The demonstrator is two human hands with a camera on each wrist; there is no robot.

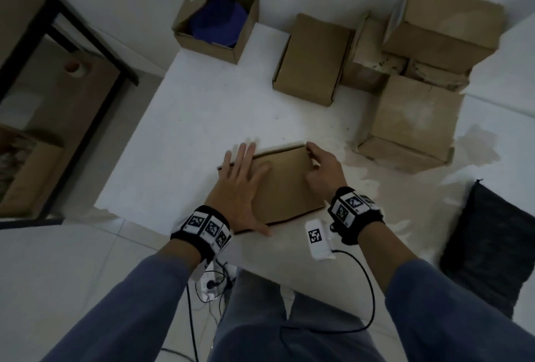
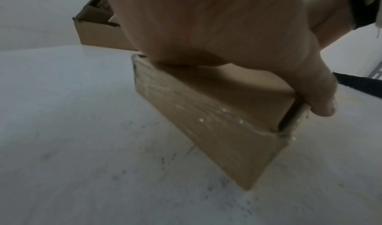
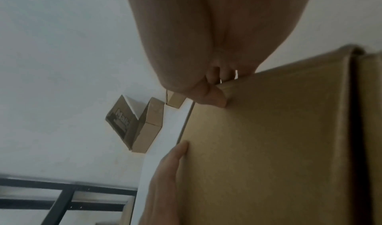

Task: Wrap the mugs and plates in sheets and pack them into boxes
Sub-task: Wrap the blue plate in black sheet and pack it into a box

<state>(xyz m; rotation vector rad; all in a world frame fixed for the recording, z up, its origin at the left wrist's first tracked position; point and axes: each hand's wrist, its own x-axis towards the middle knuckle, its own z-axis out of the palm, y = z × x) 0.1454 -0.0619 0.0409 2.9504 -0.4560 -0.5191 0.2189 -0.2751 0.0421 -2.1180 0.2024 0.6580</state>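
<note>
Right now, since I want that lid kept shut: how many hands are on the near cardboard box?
2. The left hand lies flat on top of the cardboard box; the right hand pinches its far right corner. None hidden.

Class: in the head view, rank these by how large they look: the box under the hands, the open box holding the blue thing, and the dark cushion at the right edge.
1. Dark cushion, cut off by the frame
2. Box under the hands and open box: too alike to rank, and the open box stands farther off.

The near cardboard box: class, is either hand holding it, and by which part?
The right hand pinches the box at its far right lid corner; the left hand presses flat on the lid.
</note>
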